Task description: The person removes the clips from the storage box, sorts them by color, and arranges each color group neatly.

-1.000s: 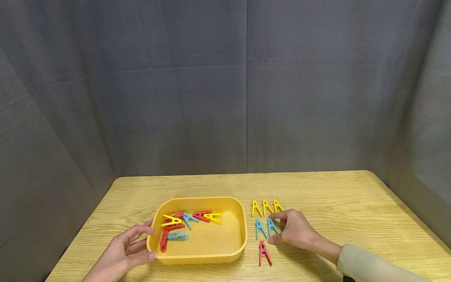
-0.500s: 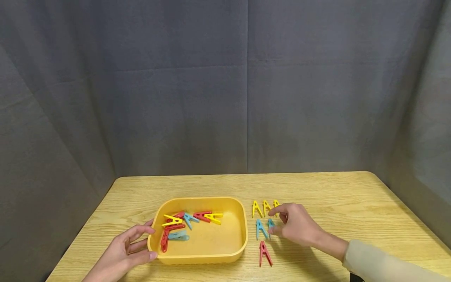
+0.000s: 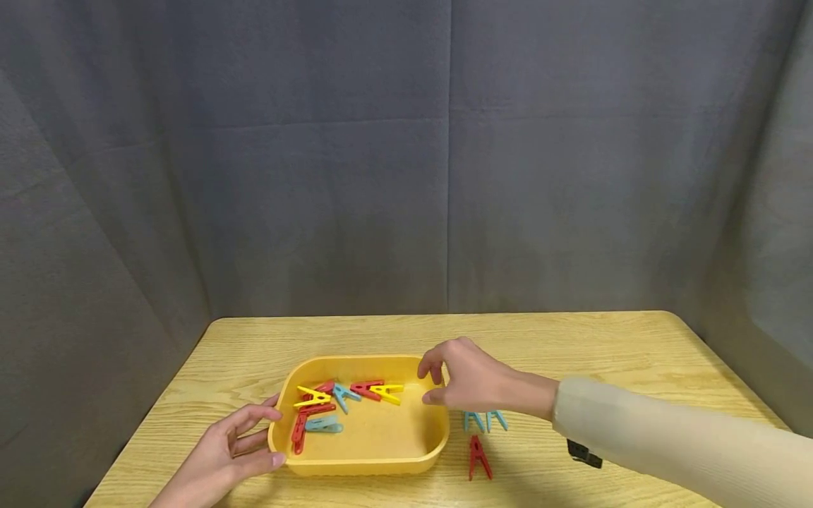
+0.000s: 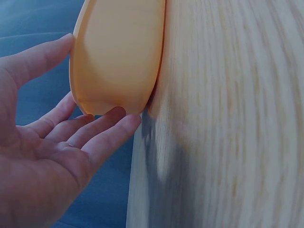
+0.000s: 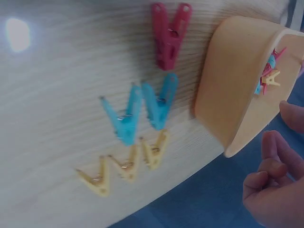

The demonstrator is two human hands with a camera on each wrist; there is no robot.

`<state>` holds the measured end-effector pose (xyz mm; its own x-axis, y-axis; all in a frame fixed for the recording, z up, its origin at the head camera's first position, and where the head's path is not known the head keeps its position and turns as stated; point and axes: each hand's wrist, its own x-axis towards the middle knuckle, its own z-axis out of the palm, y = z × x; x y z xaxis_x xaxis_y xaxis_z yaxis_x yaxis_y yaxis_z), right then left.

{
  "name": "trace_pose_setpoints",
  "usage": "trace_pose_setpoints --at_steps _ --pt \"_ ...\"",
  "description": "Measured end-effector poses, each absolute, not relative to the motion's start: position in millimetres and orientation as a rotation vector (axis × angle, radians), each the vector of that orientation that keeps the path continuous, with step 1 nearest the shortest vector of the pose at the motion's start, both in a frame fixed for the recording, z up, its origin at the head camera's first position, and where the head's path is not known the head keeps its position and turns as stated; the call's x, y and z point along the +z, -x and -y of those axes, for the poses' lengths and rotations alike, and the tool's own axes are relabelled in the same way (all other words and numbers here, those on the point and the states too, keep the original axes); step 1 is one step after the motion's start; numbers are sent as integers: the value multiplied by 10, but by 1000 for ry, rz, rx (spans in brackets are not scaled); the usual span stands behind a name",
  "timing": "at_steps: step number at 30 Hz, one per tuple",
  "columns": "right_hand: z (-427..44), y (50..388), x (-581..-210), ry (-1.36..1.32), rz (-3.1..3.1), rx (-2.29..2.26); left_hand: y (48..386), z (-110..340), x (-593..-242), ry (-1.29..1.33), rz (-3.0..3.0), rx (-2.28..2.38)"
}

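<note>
"What stands behind the worktop (image 3: 571,353)?"

"A dark grey backdrop (image 3: 317,176) of cloth, with an upright line (image 3: 448,212) near its middle (seam or fold, I can't tell) and a faint crease running across."

"And the sides?"

"A left panel (image 3: 82,282) and a right panel (image 3: 771,176), both grey cloth too."

"The worktop itself?"

"Yellowish wood grain, rounded far corners, and a bright white patch (image 5: 18,34) in the right wrist view"

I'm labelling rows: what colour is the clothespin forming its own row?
The clothespin is red, clearest in the head view.
</note>
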<state>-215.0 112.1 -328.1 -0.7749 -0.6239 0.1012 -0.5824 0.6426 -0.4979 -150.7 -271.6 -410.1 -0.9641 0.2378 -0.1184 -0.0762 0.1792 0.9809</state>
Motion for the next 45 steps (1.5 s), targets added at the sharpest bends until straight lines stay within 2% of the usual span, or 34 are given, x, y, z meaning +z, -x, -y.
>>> trace_pose_setpoints --at_steps 14,27,45 --pt "-634 2357 -3464 1098 -2681 -526 1459 2699 -4091 -155 -2223 1852" --pt "-492 2401 -3566 946 -2683 -336 1454 2672 -4099 -139 -2248 1824" --pt "-510 2345 -3712 867 -2708 -623 1449 2676 -4111 -217 -2197 1893"
